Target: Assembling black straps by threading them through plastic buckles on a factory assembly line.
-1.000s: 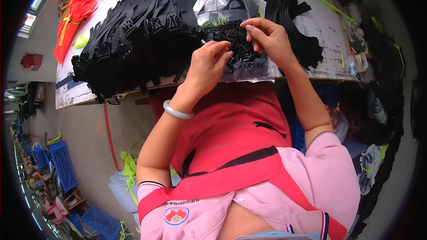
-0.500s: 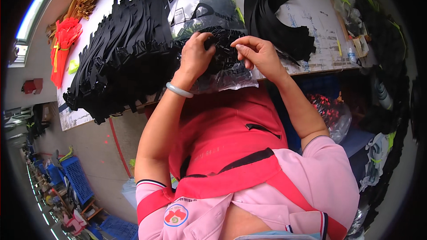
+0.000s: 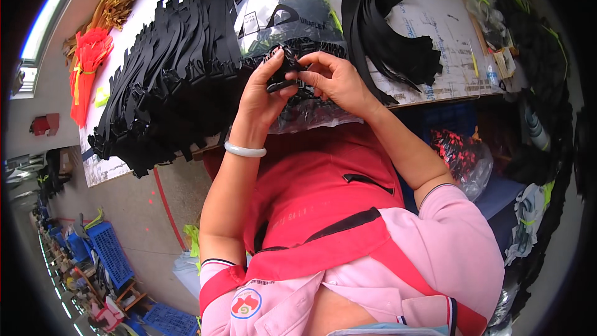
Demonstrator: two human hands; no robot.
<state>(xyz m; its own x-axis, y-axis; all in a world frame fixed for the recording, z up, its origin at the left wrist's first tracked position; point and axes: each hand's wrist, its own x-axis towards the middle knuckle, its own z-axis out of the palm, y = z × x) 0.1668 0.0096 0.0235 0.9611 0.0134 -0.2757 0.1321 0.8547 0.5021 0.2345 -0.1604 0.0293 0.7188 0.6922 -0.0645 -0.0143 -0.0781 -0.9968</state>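
In front of my red apron, my left hand (image 3: 264, 90) holds a small black plastic buckle (image 3: 283, 82) between thumb and fingers. My right hand (image 3: 336, 84) pinches at the same piece from the right, thumb and forefinger together; its exact shape is partly hidden by the fingers. Both hands are just over the mouth of a clear plastic bag (image 3: 267, 15), where more black buckles (image 3: 311, 46) lie heaped. Left of the bag spreads a large pile of black webbing straps (image 3: 186, 31) with buckles at their near ends. To its right lies a loose bundle of black straps (image 3: 379, 31).
The white table (image 3: 106, 165) ends just in front of my body. Orange-red strips (image 3: 90, 62) and brown strips (image 3: 115, 0) stand at the far left. Below the table on the right is a clear bag of red and black pieces (image 3: 463, 155). Blue crates (image 3: 109, 249) sit on the floor.
My hands have come closer together and slightly lower. A black buckle now shows in my left hand, and my right hand has moved left onto it.
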